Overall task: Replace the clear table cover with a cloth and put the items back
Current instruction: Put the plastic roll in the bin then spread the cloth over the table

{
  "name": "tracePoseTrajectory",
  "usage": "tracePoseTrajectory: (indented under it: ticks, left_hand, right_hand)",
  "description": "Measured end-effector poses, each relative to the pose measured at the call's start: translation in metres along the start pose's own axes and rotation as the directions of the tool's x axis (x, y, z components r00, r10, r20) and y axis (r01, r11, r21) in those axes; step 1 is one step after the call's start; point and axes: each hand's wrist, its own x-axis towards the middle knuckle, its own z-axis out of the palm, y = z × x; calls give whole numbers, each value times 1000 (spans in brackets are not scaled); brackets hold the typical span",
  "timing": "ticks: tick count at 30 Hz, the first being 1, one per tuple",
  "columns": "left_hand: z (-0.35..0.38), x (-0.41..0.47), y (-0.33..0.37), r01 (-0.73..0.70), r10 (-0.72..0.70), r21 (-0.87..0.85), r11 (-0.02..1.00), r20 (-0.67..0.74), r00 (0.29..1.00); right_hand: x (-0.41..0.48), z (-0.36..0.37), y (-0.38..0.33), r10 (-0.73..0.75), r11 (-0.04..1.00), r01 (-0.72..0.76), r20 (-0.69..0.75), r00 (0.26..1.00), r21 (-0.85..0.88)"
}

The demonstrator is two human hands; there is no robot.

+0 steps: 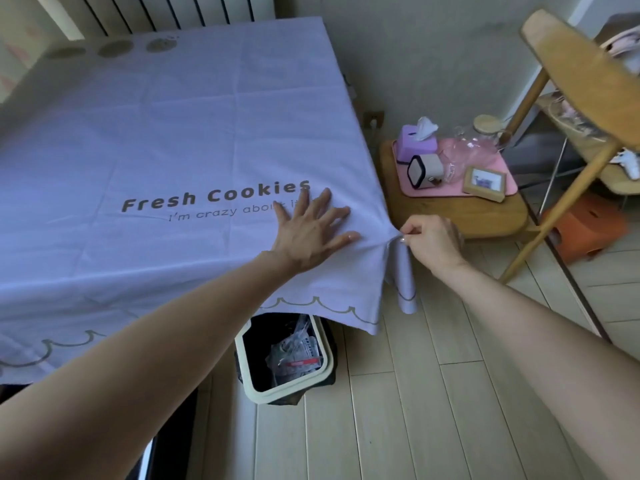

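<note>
A pale lilac cloth (166,126) printed "Fresh Cookies" covers the whole table and hangs over its front and right edges. My left hand (311,230) lies flat on the cloth near the front right corner, fingers spread. My right hand (433,239) pinches the cloth at that corner, where the fabric bunches into folds and drops down. To the right, on a wooden chair seat (464,213), a pink mat (485,168) carries the items: a purple tissue box (415,142), a small white device (424,169), clear glassware (467,150) and a framed picture (485,183).
A bin (287,358) with a black liner and wrappers stands on the wood floor under the table's front edge. A wooden chair back (575,67) leans in at the upper right, an orange stool (585,225) behind it. A radiator (166,10) runs behind the table.
</note>
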Motion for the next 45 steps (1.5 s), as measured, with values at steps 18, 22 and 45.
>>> tracePoseTrajectory:
  ticks: [18,22,45]
  left_hand:
    - [-53,72,45,339,-435,297,893,373,819]
    - [-46,82,19,304,-366,205,930,467,805]
    - [-71,243,-36,720,-653,19,694,439,618]
  right_hand:
    - [7,-1,-52,-249,937,317,356,901,-149]
    - [14,-1,-53,-270,903,354,321,908,-243]
    - [273,-27,-106,-457,835,547,618,640,51]
